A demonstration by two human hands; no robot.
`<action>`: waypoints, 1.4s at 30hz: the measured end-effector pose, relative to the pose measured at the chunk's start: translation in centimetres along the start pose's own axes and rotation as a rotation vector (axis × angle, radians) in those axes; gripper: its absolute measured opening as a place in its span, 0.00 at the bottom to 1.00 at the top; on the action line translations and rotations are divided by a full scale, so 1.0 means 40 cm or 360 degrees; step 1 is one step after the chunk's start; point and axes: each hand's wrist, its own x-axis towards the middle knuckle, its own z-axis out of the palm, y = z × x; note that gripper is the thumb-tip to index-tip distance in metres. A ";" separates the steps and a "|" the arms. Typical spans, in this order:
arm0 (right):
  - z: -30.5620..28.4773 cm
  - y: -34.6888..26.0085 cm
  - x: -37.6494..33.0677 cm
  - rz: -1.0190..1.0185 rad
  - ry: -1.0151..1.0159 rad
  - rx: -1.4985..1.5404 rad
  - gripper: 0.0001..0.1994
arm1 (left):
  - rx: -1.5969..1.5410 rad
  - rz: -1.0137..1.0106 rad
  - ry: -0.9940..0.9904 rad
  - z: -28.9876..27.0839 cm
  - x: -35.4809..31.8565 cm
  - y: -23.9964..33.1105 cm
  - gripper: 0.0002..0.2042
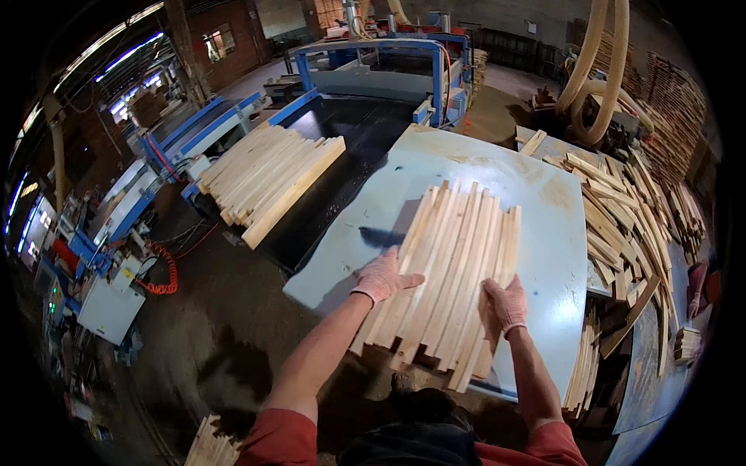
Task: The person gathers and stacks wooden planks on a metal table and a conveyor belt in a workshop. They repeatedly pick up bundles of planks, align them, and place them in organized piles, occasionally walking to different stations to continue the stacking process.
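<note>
Both gloved, left hand [382, 277], right hand [505, 304], flat on pale wooden slats [451, 256], grey table [544, 233]

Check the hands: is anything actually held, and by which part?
Both gloved hands lie on the bundle of wooden slats on the pale blue table: left hand flat against its left edge, right hand on top near the right edge. No closed grip visible.

Left hand [382, 277] and right hand [505, 303] flat on wooden slats [447, 264], pale blue table [544, 233]

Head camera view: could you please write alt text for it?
Two gloved hands, left hand and right hand, rest flat on a row of pale wooden slats on a light blue metal table. More slats lie on a black conveyor.
</note>
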 end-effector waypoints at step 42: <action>1.016 -0.684 0.111 -0.0112 0.0062 -0.1171 0.41 | 0.0492 0.0937 0.0330 -0.427 0.365 -0.793 0.39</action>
